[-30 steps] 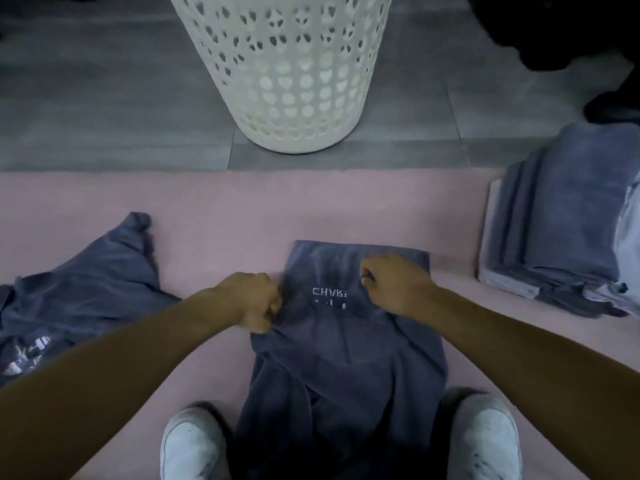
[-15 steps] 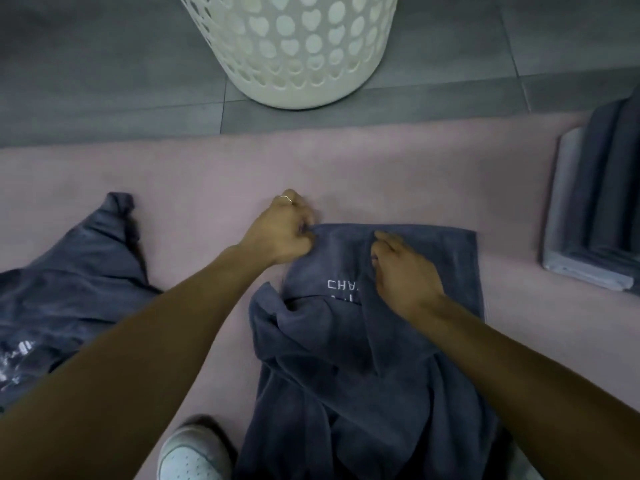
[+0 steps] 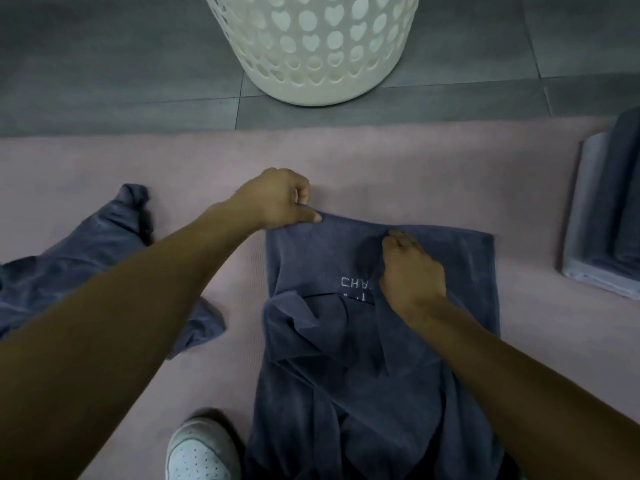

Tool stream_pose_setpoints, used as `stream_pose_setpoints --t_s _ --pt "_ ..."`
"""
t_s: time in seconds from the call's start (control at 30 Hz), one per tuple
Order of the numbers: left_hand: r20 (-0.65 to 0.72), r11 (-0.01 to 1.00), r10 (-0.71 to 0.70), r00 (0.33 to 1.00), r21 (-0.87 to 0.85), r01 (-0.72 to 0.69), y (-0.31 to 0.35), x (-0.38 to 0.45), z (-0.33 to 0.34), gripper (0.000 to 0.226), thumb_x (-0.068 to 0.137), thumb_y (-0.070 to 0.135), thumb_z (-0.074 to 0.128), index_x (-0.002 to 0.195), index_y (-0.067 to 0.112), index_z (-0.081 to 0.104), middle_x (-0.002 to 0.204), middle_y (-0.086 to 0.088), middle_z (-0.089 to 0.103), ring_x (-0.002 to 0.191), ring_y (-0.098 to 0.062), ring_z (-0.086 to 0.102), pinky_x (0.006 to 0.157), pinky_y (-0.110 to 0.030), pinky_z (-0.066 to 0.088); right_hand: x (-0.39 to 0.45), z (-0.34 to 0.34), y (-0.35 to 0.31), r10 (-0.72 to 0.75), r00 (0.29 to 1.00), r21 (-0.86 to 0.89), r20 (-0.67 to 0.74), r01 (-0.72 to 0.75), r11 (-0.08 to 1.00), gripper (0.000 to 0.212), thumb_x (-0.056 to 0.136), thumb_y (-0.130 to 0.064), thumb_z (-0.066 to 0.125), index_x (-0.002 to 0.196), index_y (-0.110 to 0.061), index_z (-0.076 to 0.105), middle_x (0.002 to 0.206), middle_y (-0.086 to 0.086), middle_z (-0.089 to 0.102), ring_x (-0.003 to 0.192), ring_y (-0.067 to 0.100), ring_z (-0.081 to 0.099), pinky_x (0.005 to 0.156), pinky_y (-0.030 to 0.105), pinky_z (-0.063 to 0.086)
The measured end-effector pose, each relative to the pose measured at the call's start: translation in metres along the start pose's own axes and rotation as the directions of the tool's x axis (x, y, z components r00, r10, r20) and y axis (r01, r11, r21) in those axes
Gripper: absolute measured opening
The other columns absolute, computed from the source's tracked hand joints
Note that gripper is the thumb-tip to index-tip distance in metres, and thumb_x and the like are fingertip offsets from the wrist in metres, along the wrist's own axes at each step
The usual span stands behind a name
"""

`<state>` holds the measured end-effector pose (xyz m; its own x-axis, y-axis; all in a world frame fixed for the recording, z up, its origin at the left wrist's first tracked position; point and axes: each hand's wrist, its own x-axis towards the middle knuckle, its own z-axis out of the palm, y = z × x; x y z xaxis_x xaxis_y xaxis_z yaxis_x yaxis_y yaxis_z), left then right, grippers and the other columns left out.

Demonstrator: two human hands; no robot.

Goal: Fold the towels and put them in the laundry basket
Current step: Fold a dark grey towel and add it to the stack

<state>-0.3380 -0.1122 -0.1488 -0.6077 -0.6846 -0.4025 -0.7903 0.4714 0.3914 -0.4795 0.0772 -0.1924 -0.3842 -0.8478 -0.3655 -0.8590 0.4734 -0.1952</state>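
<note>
My left hand pinches the far left corner of the dark blue towel, thumb and fingers clamped on the hem, while my right hand bunches a fold of cloth near the middle, just beside the white lettering. The towel lies on the pink mat in front of me, its far end flat and square, its near end rumpled toward my white shoe. Its long axis runs from me outward toward the white laundry basket, which stands apart on the grey tiled floor. As I judge it, the risk is an uneven fold: if I tug with the left grip alone, the far edge skews, and the crumpled near half gets trapped as creases. The right grip holds only a loose pucker, so it could slip. A second loose blue towel lies to my left, a folded stack to my right.
</note>
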Motion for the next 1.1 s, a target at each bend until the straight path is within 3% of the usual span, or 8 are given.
stream_pose_setpoints --t_s 0.2,0.33,0.47,0.57,0.7,0.93,1.0,1.1 --pt "-0.174 0.996 -0.030 0.984 -0.091 0.014 -0.024 -0.007 0.032 0.017 0.084 0.036 0.069 0.090 0.022 0.063 0.087 0.000 0.066 0.086 -0.022 0.062 0.079 -0.037 0.053 0.005 0.004 -0.013 0.022 0.993 0.109 -0.117 -0.009 0.994 0.019 0.092 -0.008 0.047 0.109 -0.006 0.057 0.117 0.010 0.055 0.111 0.028 0.050 0.085 0.036 0.044" --pt "-0.273 0.980 -0.036 0.961 -0.197 -0.019 -0.044 -0.034 0.055 0.024 0.093 0.018 0.056 0.115 0.017 0.065 0.113 -0.003 0.063 0.101 -0.016 0.058 0.092 -0.023 0.043 0.007 0.007 -0.024 -0.040 0.987 0.249 -0.153 0.077 0.965 0.011 0.094 -0.010 0.045 0.091 -0.011 0.055 0.097 0.006 0.059 0.089 0.023 0.056 0.065 0.033 0.042" --pt "-0.166 0.961 -0.130 0.977 -0.263 0.083 -0.054 -0.040 0.060 0.028 0.089 0.006 0.059 0.116 0.011 0.066 0.119 -0.005 0.058 0.112 -0.018 0.055 0.091 -0.009 0.034 0.010 0.011 -0.032 -0.066 0.991 0.295 -0.120 0.099 0.950 0.009 0.092 -0.012 0.050 0.085 -0.016 0.051 0.087 -0.002 0.057 0.078 0.018 0.056 0.058 0.029 0.039" --pt "-0.079 0.901 -0.226 0.971 -0.395 0.177 -0.048 -0.030 0.040 0.015 0.085 0.014 0.070 0.072 0.019 0.062 0.082 0.004 0.060 0.081 -0.010 0.056 0.074 -0.016 0.041 0.013 0.013 -0.033 -0.038 0.993 0.309 -0.111 0.071 0.948 0.010 0.094 -0.013 0.047 0.087 -0.015 0.054 0.089 0.000 0.060 0.081 0.020 0.058 0.060 0.033 0.045" --pt "0.011 0.779 -0.164 0.986 -0.612 0.136 -0.039 -0.028 0.012 0.025 0.085 0.004 0.069 0.077 0.016 0.049 0.061 0.000 0.054 0.046 -0.003 0.047 0.051 -0.019 0.042 0.016 0.016 -0.031 -0.028 0.994 0.272 -0.110 0.057 0.961 0.013 0.096 -0.018 0.044 0.090 -0.013 0.053 0.094 0.005 0.062 0.082 0.024 0.059 0.061 0.033 0.044" --pt "0.377 0.787 -0.267 0.887 -0.446 0.426 -0.053 -0.032 -0.013 0.019 0.080 -0.001 0.073 0.094 0.009 0.066 0.082 -0.006 0.063 0.070 -0.014 0.060 0.055 -0.018 0.053 0.018 0.017 -0.039 0.017 0.992 0.276 -0.126 0.019 0.961 0.011 0.095 -0.012 0.046 0.093 -0.009 0.056 0.099 0.009 0.061 0.088 0.027 0.058 0.062 0.031 0.040" --pt "0.304 0.747 -0.286 0.909 -0.523 0.410 -0.055 -0.033 -0.009 0.014 0.079 -0.003 0.072 0.087 0.007 0.068 0.079 -0.006 0.065 0.072 -0.015 0.062 0.058 -0.019 0.056 0.017 0.016 -0.041 0.017 0.993 0.286 -0.118 0.018 0.958 0.008 0.093 -0.010 0.046 0.089 -0.010 0.054 0.098 0.009 0.061 0.086 0.026 0.058 0.061 0.031 0.040" --pt "-0.093 0.669 -0.416 0.905 -0.706 0.235 -0.058 -0.028 0.007 0.019 0.079 -0.005 0.072 0.072 0.012 0.065 0.068 -0.003 0.062 0.061 -0.011 0.057 0.054 -0.018 0.052 0.015 0.015 -0.042 0.011 0.993 0.273 -0.115 0.021 0.962 0.006 0.091 -0.008 0.050 0.089 -0.012 0.053 0.095 0.006 0.059 0.086 0.025 0.057 0.060 0.031 0.036"
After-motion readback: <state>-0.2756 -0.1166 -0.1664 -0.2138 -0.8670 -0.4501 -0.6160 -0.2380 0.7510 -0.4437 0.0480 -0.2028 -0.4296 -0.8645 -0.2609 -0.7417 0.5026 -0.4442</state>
